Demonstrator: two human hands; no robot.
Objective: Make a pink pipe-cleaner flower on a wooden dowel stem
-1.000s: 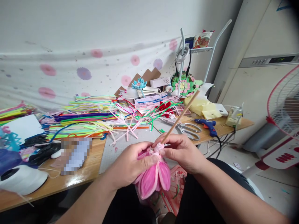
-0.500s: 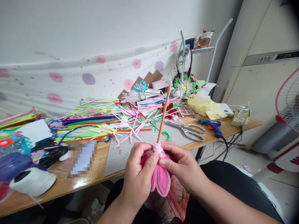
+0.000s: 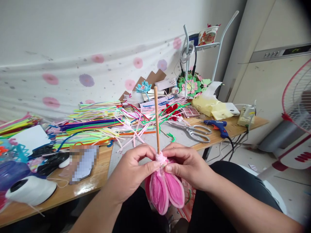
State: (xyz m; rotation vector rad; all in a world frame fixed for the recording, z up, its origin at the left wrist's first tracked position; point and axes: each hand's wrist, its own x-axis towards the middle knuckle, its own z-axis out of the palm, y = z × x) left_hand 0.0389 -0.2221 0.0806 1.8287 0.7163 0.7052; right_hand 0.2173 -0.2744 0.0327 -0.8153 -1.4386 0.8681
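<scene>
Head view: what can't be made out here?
All in the head view:
Pink flower: far side, hidden by its near petals.
Left hand and right hand: some fingertips, behind the flower.
Fan: cut off by the right edge.
Pixelated object: blurred beyond identification.
White box: writing too small.

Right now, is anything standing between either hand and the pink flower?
Nothing visible does: the left hand and right hand both grip the pink flower directly, near the wooden stick. The scissors lie beyond, clear of both.

Passable over the tabletop (image 3: 103,166) left of the mat (image 3: 117,158); blocked farther left by a spool (image 3: 36,190) (on its side), behind by pipe cleaners (image 3: 92,125).
</scene>
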